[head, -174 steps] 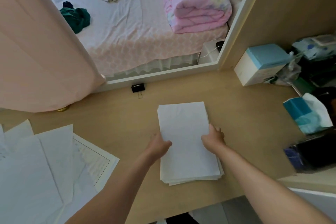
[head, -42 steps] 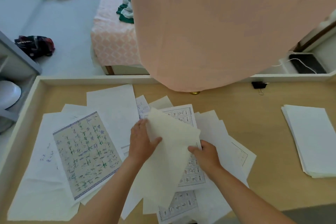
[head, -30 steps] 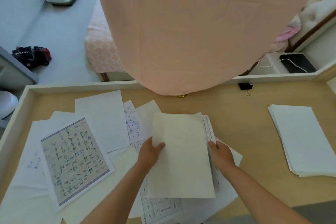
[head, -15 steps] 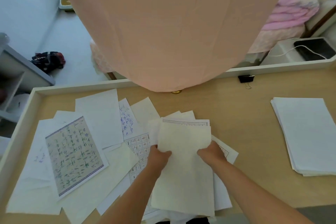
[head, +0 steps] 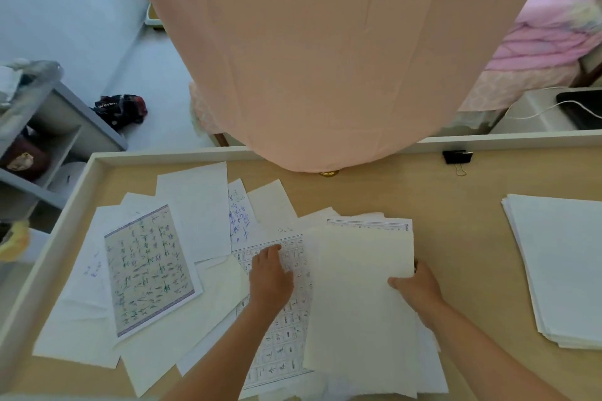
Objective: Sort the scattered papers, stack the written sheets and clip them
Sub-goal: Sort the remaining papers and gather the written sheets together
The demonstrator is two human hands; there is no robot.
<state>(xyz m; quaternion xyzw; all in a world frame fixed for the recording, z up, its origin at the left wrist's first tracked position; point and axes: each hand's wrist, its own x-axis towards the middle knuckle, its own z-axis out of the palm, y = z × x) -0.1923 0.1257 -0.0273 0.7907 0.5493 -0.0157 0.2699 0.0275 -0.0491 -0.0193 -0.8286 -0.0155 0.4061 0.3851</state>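
Note:
Scattered papers cover the left and middle of the wooden desk (head: pixel 456 238). A cream blank sheet (head: pixel 358 296) lies on top of a small bundle; my right hand (head: pixel 418 290) grips its right edge, thumb on top. My left hand (head: pixel 270 277) rests flat on a gridded written sheet (head: pixel 286 329). A sheet of green calligraphy (head: pixel 146 267) lies to the left, and a sheet with blue handwriting (head: pixel 239 218) lies farther back. A neat stack of white sheets (head: pixel 560 264) sits at the right. A black binder clip (head: pixel 457 157) lies by the desk's back rim.
A peach curtain (head: pixel 325 58) hangs over the back of the desk, with a brass weight (head: pixel 329 173) at its hem. The desk has a raised white rim (head: pixel 58 225). A grey shelf unit (head: pixel 39 140) stands at the left, a bed (head: pixel 537 52) behind.
My left hand has let go of the cream sheet and moved left onto the gridded sheet. My right hand slid to the bundle's right edge and still holds it.

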